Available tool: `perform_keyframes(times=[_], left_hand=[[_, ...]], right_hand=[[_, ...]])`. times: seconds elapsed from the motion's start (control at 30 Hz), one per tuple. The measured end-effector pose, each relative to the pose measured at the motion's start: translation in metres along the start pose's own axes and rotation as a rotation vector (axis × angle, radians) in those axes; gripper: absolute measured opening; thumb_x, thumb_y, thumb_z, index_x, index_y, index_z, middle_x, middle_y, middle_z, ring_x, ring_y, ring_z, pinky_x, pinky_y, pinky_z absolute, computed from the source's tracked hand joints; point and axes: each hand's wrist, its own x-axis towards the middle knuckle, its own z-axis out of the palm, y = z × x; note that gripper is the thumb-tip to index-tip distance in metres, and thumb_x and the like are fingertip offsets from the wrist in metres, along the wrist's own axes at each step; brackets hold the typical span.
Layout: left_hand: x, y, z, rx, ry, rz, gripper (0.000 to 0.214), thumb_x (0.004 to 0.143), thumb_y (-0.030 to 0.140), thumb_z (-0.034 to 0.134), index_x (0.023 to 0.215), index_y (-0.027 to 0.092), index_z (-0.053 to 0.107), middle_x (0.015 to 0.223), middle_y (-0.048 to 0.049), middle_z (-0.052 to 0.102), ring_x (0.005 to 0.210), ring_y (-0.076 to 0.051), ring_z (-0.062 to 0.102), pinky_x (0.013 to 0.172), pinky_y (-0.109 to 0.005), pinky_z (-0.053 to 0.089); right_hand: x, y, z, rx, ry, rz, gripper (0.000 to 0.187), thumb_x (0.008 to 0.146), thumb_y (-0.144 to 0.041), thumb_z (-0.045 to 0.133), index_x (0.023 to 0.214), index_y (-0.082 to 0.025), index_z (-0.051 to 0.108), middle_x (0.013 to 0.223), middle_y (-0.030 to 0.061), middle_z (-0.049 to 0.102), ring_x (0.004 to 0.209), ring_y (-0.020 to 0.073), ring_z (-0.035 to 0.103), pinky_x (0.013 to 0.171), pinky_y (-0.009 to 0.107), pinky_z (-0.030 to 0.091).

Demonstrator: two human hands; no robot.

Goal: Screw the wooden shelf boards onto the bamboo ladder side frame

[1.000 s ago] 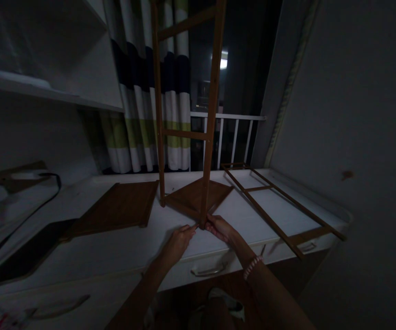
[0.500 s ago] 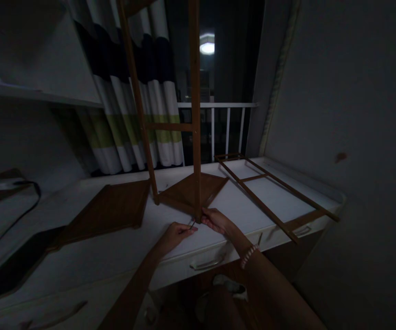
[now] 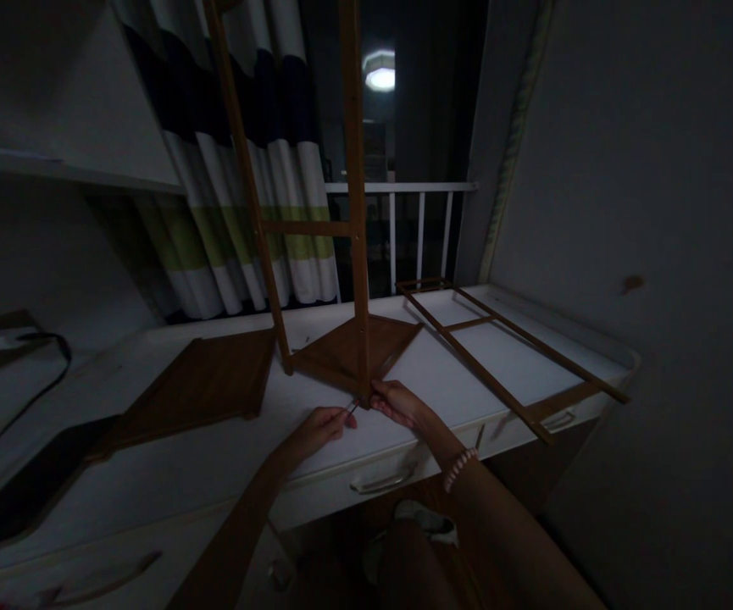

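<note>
A tall wooden ladder-like frame point(image 3: 357, 212) stands upright on a white desk top point(image 3: 226, 457), fixed to a brown shelf board point(image 3: 347, 347) at its foot. My left hand point(image 3: 315, 428) is closed in a pinch on a thin dark tool point(image 3: 352, 409) whose tip meets the base of the near post. My right hand point(image 3: 397, 405) grips the bottom corner of that post and board, fingers curled. A pale bead bracelet point(image 3: 458, 468) is on my right wrist.
A second brown board point(image 3: 204, 385) lies flat to the left. Another ladder frame point(image 3: 499, 356) lies flat at the right, overhanging the desk edge. Drawer handles point(image 3: 382, 483) are below. A striped curtain point(image 3: 245, 186), white railing point(image 3: 417, 229) and shelf point(image 3: 54, 169) stand behind.
The view has swung to the right and down a little. My left hand has drawn back from the post's foot and now shows the thin tool pinched in it. My right hand stays at the corner.
</note>
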Motion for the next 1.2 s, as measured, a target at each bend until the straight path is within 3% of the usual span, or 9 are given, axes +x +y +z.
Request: perform_keyframes(times=[0.3,0.57,0.73,0.9,1.0,1.2], left_hand=[[-0.007,0.010,0.008,0.214,0.159,0.123,0.025,0.070,0.031,0.041,0.063,0.014,0.056,0.051,0.0035,0.042,0.049,-0.008,0.035,0.044,-0.019,0.027],[-0.006,0.004,0.009,0.181,0.216,0.163,0.024,0.069,0.031,0.045,0.064,0.012,0.058,0.057,0.0009,0.049,0.054,-0.009,0.043,0.052,-0.021,0.034],[-0.005,-0.001,0.010,0.290,0.349,0.231,0.021,0.069,0.032,0.048,0.062,0.014,0.057,0.058,0.0009,0.049,0.057,-0.010,0.046,0.056,-0.022,0.036],[-0.009,-0.004,0.011,0.375,0.466,0.135,0.026,0.069,0.038,0.048,0.061,0.014,0.056,0.057,-0.0006,0.057,0.055,-0.011,0.050,0.055,-0.022,0.037],[-0.011,-0.003,0.010,0.446,0.462,0.097,0.034,0.072,0.040,0.044,0.053,0.014,0.055,0.050,-0.0004,0.056,0.051,-0.011,0.050,0.053,-0.022,0.035],[-0.012,0.004,0.012,0.489,0.435,0.194,0.031,0.073,0.034,0.042,0.053,0.015,0.056,0.049,0.0012,0.054,0.049,-0.010,0.047,0.050,-0.020,0.033]], right_hand=[[0.008,0.008,-0.007,-0.016,-0.010,-0.012,0.023,0.079,-0.020,0.046,0.062,-0.009,0.056,0.047,0.0006,0.052,0.043,0.0050,0.045,0.046,0.014,0.038],[0.007,0.007,-0.006,-0.008,0.012,-0.015,0.022,0.077,-0.020,0.048,0.057,-0.010,0.052,0.045,-0.0012,0.049,0.041,0.0046,0.041,0.045,0.016,0.036],[0.002,0.004,-0.002,-0.019,-0.007,-0.040,0.024,0.074,-0.023,0.051,0.053,-0.011,0.050,0.042,-0.0037,0.043,0.038,0.0036,0.035,0.043,0.017,0.032],[0.000,0.004,-0.001,-0.047,-0.009,-0.040,0.027,0.075,-0.025,0.049,0.052,-0.011,0.051,0.041,-0.0032,0.044,0.038,0.0036,0.035,0.043,0.017,0.031],[0.002,0.005,-0.002,-0.041,-0.004,-0.043,0.027,0.075,-0.025,0.049,0.051,-0.012,0.050,0.041,-0.0031,0.044,0.038,0.0037,0.035,0.042,0.017,0.031],[0.002,0.005,-0.002,-0.057,0.022,-0.025,0.030,0.078,-0.022,0.045,0.050,-0.011,0.050,0.041,-0.0011,0.047,0.038,0.0038,0.038,0.041,0.016,0.032]])
